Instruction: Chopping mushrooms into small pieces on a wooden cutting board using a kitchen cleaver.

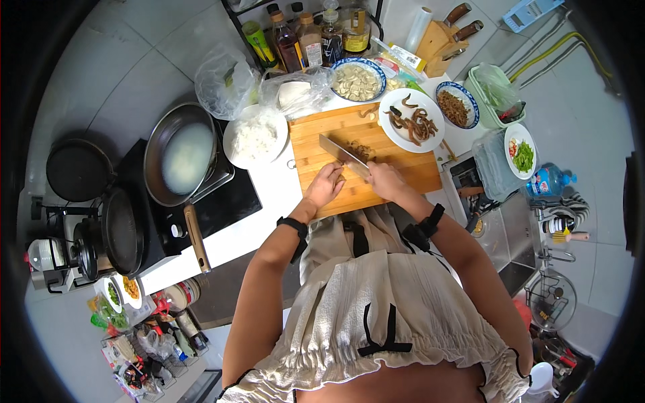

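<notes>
My right hand (387,181) is closed round the handle of a kitchen cleaver (342,153), whose broad blade stands over a bamboo cutting board (322,194). Bent fingers of my left hand (325,185) rest on the board close to the blade, at a small light-brown piece partly hidden by the fingertips. Finely cut dark brown bits (362,150) lie just beyond the blade. On the board's far right corner sits a white plate (398,136) with brown, worm-shaped strips. A few more pieces (370,112) lie at the board's far edge.
A pan with cloudy liquid (187,160) stands on the stove at left, its handle (196,239) jutting towards me. Beside the board is a plate of white shreds (255,137). Patterned bowls (358,79), bottles (310,43) and a knife block (437,48) stand behind; a sink (496,237) lies right.
</notes>
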The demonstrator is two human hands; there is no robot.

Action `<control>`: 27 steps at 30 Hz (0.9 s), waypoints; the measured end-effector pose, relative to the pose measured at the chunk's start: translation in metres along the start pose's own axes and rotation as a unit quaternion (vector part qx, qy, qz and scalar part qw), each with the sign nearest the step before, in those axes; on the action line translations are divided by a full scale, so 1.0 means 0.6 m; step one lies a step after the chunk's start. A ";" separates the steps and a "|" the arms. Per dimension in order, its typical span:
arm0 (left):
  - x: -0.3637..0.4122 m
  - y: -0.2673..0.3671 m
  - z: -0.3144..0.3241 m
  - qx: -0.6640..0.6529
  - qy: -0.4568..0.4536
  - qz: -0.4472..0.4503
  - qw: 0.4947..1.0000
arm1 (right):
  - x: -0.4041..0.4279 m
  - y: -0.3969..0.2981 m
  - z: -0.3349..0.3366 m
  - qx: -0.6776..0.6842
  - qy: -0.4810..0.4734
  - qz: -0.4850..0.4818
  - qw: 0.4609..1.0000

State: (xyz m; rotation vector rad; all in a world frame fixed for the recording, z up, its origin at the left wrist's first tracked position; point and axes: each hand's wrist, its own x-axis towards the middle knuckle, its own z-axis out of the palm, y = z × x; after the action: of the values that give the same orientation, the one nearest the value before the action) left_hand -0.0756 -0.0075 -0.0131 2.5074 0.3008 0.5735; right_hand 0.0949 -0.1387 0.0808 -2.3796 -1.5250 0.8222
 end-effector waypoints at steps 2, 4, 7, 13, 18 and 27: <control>-0.006 -0.002 0.002 0.004 0.025 0.017 1.000 | 0.002 0.004 0.009 -0.018 -0.011 0.000 1.000; -0.009 -0.006 0.003 -0.012 0.036 0.016 0.999 | 0.003 0.011 0.025 -0.018 -0.008 -0.022 1.000; -0.010 -0.006 0.004 -0.031 0.047 0.007 0.998 | -0.003 0.003 0.023 -0.022 -0.007 -0.014 1.000; -0.008 -0.003 0.001 -0.036 0.056 0.006 0.998 | 0.002 -0.010 -0.003 -0.012 0.006 -0.026 1.000; -0.007 0.003 -0.003 -0.036 0.052 -0.005 0.998 | 0.013 -0.013 0.002 -0.020 -0.014 -0.034 0.999; -0.003 0.003 -0.002 -0.035 0.047 0.001 0.998 | 0.045 -0.041 0.015 -0.040 -0.024 -0.059 0.997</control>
State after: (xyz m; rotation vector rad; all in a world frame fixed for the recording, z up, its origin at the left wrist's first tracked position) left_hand -0.0775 -0.0088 -0.0119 2.4179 0.3081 0.6923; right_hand 0.0794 -0.1050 0.0753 -2.3130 -1.7301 0.8118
